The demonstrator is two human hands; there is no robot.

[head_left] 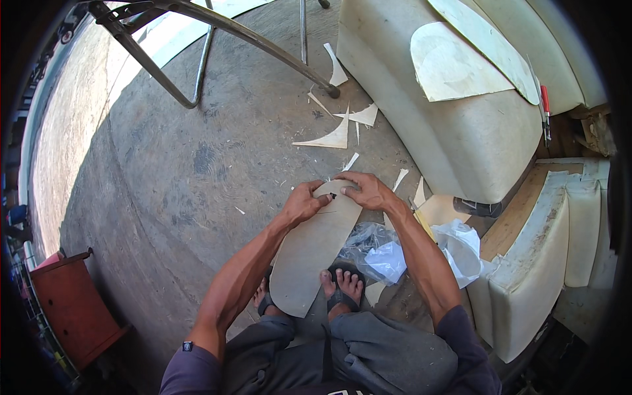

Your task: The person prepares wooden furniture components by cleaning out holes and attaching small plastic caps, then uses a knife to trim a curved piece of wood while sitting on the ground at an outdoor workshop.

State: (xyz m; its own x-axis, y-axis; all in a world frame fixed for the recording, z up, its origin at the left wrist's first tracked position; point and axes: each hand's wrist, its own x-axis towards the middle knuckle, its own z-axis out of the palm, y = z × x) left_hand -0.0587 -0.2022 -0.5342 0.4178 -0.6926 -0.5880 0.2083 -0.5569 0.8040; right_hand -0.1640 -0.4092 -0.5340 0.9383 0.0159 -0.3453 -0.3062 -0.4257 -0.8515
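I hold a long, rounded sheet of pale thin board [309, 253] that reaches from my hands down over my feet. My left hand [304, 203] grips its far end from the left side. My right hand [366, 190] pinches the same far end from the right, fingers curled over the edge. Both hands are close together at the sheet's tip. My feet in dark sandals [342, 288] rest on the concrete floor [197, 171] beneath the sheet.
Pale offcuts [332, 137] lie scattered on the floor ahead. A large cream foam block [454, 138] with cut sheets [454, 66] stands at right, a red-handled tool [544, 105] on it. Clear plastic bags [385, 253] lie by my right foot. Metal frame legs [197, 59] stand at the back; a red box [72, 306] sits left.
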